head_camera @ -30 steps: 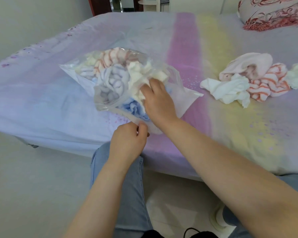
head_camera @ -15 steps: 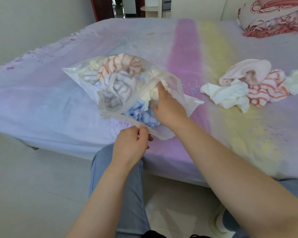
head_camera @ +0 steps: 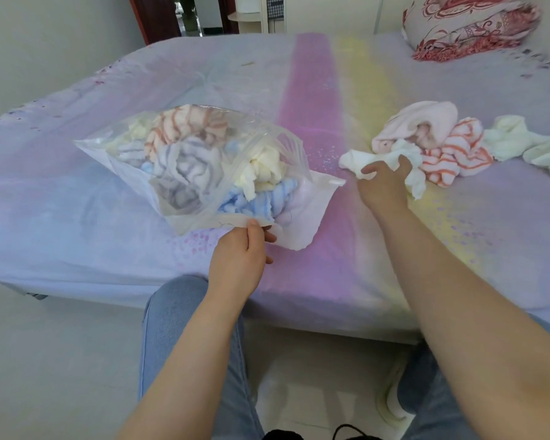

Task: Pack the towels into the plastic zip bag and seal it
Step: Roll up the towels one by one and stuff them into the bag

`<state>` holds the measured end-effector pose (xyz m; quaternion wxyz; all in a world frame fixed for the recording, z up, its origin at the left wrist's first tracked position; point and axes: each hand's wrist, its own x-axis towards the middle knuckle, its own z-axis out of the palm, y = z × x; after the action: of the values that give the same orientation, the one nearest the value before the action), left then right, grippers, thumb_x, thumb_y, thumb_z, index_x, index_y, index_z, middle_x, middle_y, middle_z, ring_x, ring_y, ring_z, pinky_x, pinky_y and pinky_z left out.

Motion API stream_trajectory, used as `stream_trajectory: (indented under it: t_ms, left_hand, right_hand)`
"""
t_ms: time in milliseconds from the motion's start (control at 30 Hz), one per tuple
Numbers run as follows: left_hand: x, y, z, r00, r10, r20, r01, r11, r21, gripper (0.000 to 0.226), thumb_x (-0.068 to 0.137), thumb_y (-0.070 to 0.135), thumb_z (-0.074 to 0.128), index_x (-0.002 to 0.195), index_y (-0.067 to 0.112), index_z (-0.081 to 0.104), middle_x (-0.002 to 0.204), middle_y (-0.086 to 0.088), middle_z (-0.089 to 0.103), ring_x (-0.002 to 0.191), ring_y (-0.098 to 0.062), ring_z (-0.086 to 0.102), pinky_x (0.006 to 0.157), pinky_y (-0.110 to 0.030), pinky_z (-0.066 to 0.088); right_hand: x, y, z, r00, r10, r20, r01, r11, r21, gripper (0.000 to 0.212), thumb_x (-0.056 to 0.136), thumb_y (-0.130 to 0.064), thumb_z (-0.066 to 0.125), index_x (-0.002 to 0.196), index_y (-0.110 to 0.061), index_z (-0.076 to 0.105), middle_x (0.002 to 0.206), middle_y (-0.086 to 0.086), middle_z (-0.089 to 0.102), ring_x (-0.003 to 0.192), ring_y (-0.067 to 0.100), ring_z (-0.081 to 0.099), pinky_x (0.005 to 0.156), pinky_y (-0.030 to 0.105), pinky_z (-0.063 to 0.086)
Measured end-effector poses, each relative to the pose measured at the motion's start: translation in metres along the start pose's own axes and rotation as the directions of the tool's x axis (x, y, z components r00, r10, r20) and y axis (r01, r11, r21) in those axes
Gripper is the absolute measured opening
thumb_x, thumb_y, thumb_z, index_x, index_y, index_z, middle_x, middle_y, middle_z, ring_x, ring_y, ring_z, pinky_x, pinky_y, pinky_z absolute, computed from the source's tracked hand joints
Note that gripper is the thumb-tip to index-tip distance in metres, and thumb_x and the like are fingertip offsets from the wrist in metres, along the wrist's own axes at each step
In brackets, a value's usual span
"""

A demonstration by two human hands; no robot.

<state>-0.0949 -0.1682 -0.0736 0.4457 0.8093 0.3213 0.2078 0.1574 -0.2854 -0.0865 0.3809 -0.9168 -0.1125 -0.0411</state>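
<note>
A clear plastic zip bag (head_camera: 134,168) lies on the bed, its mouth open toward me, stuffed with several towels: striped orange, grey, cream and blue. My left hand (head_camera: 240,252) pinches the bag's lower lip at the near edge. My right hand (head_camera: 383,179) is to the right of the bag, fingers closed on a white towel (head_camera: 408,154) at the near edge of a loose pile. That pile holds a pink towel (head_camera: 426,119), an orange-striped towel (head_camera: 458,154) and a pale cream towel (head_camera: 518,141).
The bed (head_camera: 299,90) has a lilac sheet with pink and yellow stripes; its front edge runs just beyond my knees. A red-patterned pillow (head_camera: 470,23) lies at the far right corner. A doorway and furniture stand behind the bed. Tiled floor is below.
My right hand came out of the bag, leaving the cream towel inside, and moved right to grasp the white towel. My left hand kept its hold on the bag's lip.
</note>
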Motion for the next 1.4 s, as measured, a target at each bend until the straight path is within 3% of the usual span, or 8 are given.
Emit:
stream_trajectory:
  t_ms: [100,200,400,667,867,1000,1267,1400]
  left_hand:
    - [0.003,0.003,0.004,1.000,0.004,0.004,-0.004,1.000,-0.007,0.047,0.102,0.033,0.027,0.074,0.035,0.064,0.080,0.006,0.074,0.071,-0.016,0.069,0.079,-0.051,0.055]
    - [0.006,0.003,0.005,1.000,0.004,0.012,-0.004,1.000,-0.007,0.047,0.103,0.031,0.027,0.074,0.034,0.064,0.083,0.008,0.074,0.069,-0.014,0.069,0.079,-0.050,0.055]
    - [0.006,0.002,0.006,1.000,-0.005,0.019,0.005,1.000,-0.020,0.047,0.093,0.046,0.024,0.072,0.035,0.065,0.080,0.006,0.074,0.075,-0.018,0.069,0.079,-0.051,0.055]
    - [0.006,-0.004,0.011,1.000,0.008,0.006,-0.008,1.000,-0.022,0.047,0.104,0.031,0.027,0.074,0.034,0.064,0.086,0.011,0.073,0.071,-0.014,0.069,0.082,-0.050,0.054]
    - [0.006,-0.008,0.010,1.000,0.020,0.002,-0.020,1.000,-0.018,0.049,0.103,0.032,0.026,0.074,0.033,0.065,0.081,0.008,0.074,0.074,-0.019,0.069,0.081,-0.050,0.055]
    - [0.004,-0.010,0.010,1.000,0.013,0.004,-0.013,1.000,-0.015,0.048,0.100,0.037,0.026,0.075,0.035,0.066,0.079,0.007,0.074,0.077,-0.020,0.069,0.081,-0.051,0.055]
    - [0.000,-0.004,0.004,1.000,0.006,0.028,-0.008,0.996,0.094,0.048,0.104,0.030,0.028,0.083,0.027,0.070,0.068,0.007,0.069,0.075,-0.019,0.064,0.083,-0.042,0.052]
    - [-0.001,-0.006,0.006,1.000,0.020,0.013,-0.021,0.999,0.042,0.046,0.103,0.031,0.028,0.076,0.034,0.065,0.070,0.007,0.070,0.079,-0.020,0.067,0.082,-0.046,0.054]
  right_hand:
    - [0.042,0.023,0.001,0.937,0.175,0.301,-0.081,0.950,-0.300,0.066,0.089,-0.023,0.057,0.148,-0.020,0.029,0.158,0.010,-0.023,0.140,0.022,0.031,0.103,0.037,0.041]
    - [0.052,0.046,0.010,0.926,0.125,0.357,-0.032,0.966,-0.256,0.069,0.087,-0.023,0.060,0.147,-0.009,0.030,0.152,0.019,0.028,0.134,0.031,0.039,0.101,0.036,0.040]
    - [0.021,0.057,0.005,0.992,-0.013,0.125,0.035,0.984,-0.177,0.026,0.087,-0.013,0.053,0.111,-0.006,0.061,0.116,0.019,0.063,0.108,0.036,0.058,0.086,0.038,0.045]
    - [-0.067,-0.004,-0.049,0.825,-0.030,0.565,0.026,1.000,0.016,0.039,0.081,-0.021,0.064,0.114,-0.017,0.045,0.090,0.003,0.055,0.080,0.023,0.057,0.071,0.034,0.047]
    - [-0.045,-0.006,-0.038,0.971,-0.148,0.186,0.195,0.944,-0.267,0.031,0.085,-0.015,0.051,0.115,-0.022,0.055,0.110,0.008,0.058,0.104,0.031,0.054,0.088,0.040,0.044]
    - [-0.025,0.018,-0.006,0.998,-0.068,0.001,0.068,0.991,-0.118,0.035,0.087,-0.011,0.049,0.120,-0.016,0.057,0.134,0.015,0.046,0.121,0.036,0.045,0.098,0.041,0.037]
    - [-0.056,0.014,-0.008,0.861,-0.029,0.508,0.120,0.982,-0.148,0.074,0.074,-0.084,0.029,0.138,-0.046,0.028,0.127,0.009,0.052,0.114,0.032,0.054,0.096,0.048,0.045]
    - [-0.078,0.025,-0.013,0.783,-0.018,0.622,0.287,0.897,-0.336,0.075,0.075,-0.069,0.054,0.140,-0.054,0.018,0.152,0.006,0.025,0.138,0.030,0.028,0.108,0.053,0.028]
